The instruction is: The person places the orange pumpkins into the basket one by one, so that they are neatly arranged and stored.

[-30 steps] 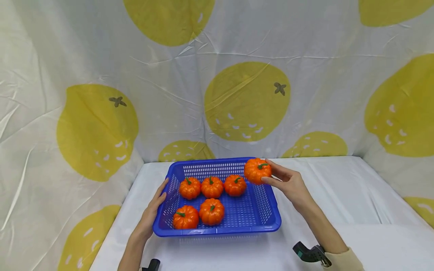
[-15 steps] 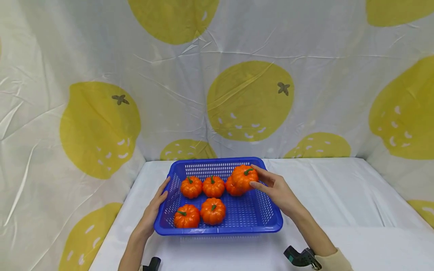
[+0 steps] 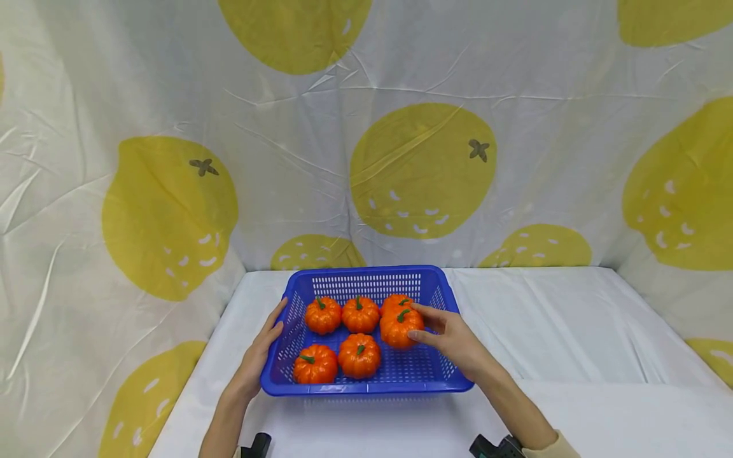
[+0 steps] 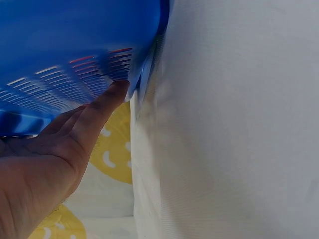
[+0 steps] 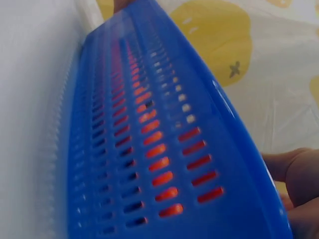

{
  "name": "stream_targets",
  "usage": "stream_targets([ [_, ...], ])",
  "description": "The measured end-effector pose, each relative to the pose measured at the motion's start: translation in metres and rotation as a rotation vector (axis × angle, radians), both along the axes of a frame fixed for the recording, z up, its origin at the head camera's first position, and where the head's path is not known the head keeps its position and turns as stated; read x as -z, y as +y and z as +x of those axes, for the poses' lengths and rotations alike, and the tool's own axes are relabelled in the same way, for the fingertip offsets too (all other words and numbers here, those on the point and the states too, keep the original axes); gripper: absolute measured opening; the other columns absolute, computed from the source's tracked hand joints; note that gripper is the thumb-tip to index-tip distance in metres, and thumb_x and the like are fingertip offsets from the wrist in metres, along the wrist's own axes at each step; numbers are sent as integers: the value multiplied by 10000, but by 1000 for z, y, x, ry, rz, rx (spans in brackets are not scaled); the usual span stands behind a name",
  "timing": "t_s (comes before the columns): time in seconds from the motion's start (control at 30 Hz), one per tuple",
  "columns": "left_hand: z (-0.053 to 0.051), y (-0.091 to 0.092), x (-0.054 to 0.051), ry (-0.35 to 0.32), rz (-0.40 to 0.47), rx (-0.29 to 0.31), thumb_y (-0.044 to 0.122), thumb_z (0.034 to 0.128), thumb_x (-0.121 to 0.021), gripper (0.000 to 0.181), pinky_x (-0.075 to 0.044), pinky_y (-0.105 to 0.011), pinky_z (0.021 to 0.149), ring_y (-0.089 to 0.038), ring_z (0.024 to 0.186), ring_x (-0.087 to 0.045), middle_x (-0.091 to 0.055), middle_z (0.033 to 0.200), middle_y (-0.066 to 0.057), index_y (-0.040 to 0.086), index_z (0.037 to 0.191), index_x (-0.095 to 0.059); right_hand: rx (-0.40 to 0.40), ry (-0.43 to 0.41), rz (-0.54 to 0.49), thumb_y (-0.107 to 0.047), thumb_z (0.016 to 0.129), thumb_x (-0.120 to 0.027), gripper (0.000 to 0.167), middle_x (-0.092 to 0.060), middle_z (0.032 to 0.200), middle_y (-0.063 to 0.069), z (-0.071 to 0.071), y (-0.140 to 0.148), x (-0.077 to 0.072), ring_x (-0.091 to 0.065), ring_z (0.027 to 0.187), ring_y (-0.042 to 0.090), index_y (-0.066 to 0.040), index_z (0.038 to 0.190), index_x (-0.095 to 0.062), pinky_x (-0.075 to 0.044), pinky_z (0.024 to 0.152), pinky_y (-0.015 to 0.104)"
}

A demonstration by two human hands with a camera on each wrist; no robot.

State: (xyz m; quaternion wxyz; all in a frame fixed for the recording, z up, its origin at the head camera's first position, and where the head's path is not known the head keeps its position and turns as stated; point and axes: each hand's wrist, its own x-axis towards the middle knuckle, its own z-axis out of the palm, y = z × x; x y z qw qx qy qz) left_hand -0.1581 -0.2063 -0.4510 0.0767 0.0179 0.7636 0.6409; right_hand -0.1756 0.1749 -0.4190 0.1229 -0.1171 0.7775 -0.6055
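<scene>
A blue plastic basket [image 3: 366, 388] with slotted walls stands on the table. My left hand [image 3: 254, 356] rests against its left side; in the left wrist view the fingers lie extended along the slotted wall [image 4: 75, 35]. Between thumb and fingers, my right hand [image 3: 460, 340] pinches a small orange pumpkin [image 3: 399, 331] with a green stem, inside the basket toward the right. It partly covers another pumpkin [image 3: 396, 301] in the back row. Whether the held pumpkin touches the floor, I cannot tell. The basket's wall hides much of the right hand [image 5: 303, 184] in the right wrist view.
Two more pumpkins, one at the back left [image 3: 323, 316] and one at the back middle [image 3: 360, 315], sit in the basket. In front are a left pumpkin [image 3: 315, 364] and a middle pumpkin [image 3: 359, 357]. A lemon-print curtain [image 3: 298, 159] surrounds the white-covered table [image 3: 550, 318].
My right hand has carried its pumpkin from above the basket's right rim leftward and down, into the basket in front of the back-right pumpkin. The left hand has stayed at the basket's side.
</scene>
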Motion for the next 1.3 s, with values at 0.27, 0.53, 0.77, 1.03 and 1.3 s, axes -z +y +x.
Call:
stream_targets([
  [0.27,-1,1,-2,0,-10,-1,446,1112,-297,564,-102,-736,1219,-486,1590,-89,-20,1767,-82,394,1657,-162,77,-87,57,-78,970,-699,577,-514,1511,307,12,-13,2,-511,1407,464,73,1486,-489,-408,1171,565],
  [0.53,-2,0,-1,-8,-20,-7,467,1109,-294,564,-106,-731,1218,-486,1592,-77,-11,1768,-71,414,1653,-156,81,-112,165,-33,974,-661,526,-492,1518,309,11,-19,3,-475,1409,482,47,1472,-513,-353,1188,632],
  [0.77,-3,-1,0,-8,-11,-4,459,1110,-291,563,-77,-726,1225,-474,1599,-54,-3,1768,-67,411,1654,-154,6,-130,213,37,950,-642,534,-462,1538,322,5,-20,7,-417,1454,502,37,1472,-527,-312,1209,641],
  [1.03,1,1,-2,-3,-13,5,447,1110,-293,571,-82,-723,1221,-489,1595,-44,3,1767,-87,390,1660,-150,-8,-59,252,46,946,-620,519,-520,1484,318,10,-19,7,-461,1418,485,83,1453,-518,-332,1192,655],
  [1.3,0,1,1,-2,-9,-7,449,1109,-297,570,-78,-741,1215,-490,1594,-50,-1,1767,-86,393,1658,-154,2,-53,289,33,956,-611,526,-513,1504,302,13,-19,9,-427,1452,489,85,1467,-497,-294,1212,658],
])
